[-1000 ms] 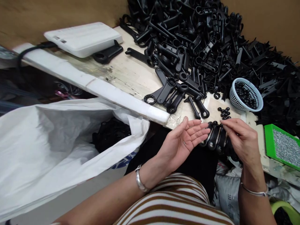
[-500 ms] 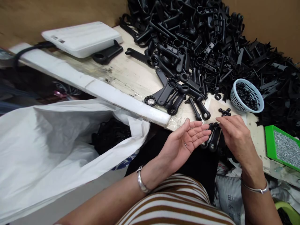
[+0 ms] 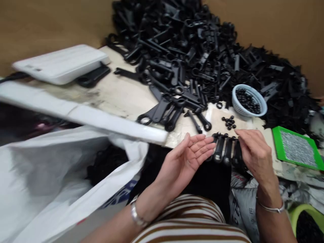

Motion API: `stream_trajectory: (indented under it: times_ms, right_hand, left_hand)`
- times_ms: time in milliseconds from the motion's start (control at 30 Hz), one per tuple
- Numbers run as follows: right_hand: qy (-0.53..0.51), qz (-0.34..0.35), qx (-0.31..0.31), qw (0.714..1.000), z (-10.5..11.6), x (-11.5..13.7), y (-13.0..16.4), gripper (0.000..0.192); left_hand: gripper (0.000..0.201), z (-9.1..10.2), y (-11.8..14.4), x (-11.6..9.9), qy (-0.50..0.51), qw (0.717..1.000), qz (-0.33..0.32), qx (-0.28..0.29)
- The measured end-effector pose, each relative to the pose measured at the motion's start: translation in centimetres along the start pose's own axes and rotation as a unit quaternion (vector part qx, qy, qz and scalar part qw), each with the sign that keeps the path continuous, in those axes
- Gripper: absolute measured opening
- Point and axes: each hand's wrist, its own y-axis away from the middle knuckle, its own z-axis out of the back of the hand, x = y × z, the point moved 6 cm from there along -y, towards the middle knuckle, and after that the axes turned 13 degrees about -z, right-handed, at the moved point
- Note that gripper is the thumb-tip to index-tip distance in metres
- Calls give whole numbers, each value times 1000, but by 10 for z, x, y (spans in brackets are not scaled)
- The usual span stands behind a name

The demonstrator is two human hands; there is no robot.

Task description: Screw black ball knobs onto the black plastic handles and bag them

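Observation:
Palm up, my left hand [image 3: 186,158] is spread flat in front of the table edge, with no object visible on it. Its fingertips come close to a row of black plastic handles [image 3: 228,150] lined up at the edge. At the right end of that row my right hand [image 3: 255,152] has thumb and fingers pinched together; what they hold, if anything, is too small or hidden to make out. Just beyond lie several small black knobs [image 3: 230,122] in a loose cluster. More loose black handles [image 3: 162,108] lie to the left.
A big heap of black plastic parts [image 3: 177,44] covers the back. A blue basket [image 3: 263,109] holds black knobs; a green tray [image 3: 277,141] holds small metal pieces. A white device [image 3: 68,64] sits left, above a white sack [image 3: 58,175]. A yellow-green tub [image 3: 295,216] stands lower right.
The view has swung, shifting the scene left. A tiny metal piece seen on my left palm before is no longer visible there. My right hand stays pinched by the handle row.

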Motion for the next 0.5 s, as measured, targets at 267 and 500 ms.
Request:
stream_trajectory:
  times_ms: [267,500]
  right_hand:
    - [-40,-183,-93,978,34,-43,91,26]
    - [-21,-292,-140,946,56,-76,162,22]
  left_hand:
    - [37,-56,1,54,-128,983,113,62]
    - [55,-195,-37,171,-146,946,144,250]
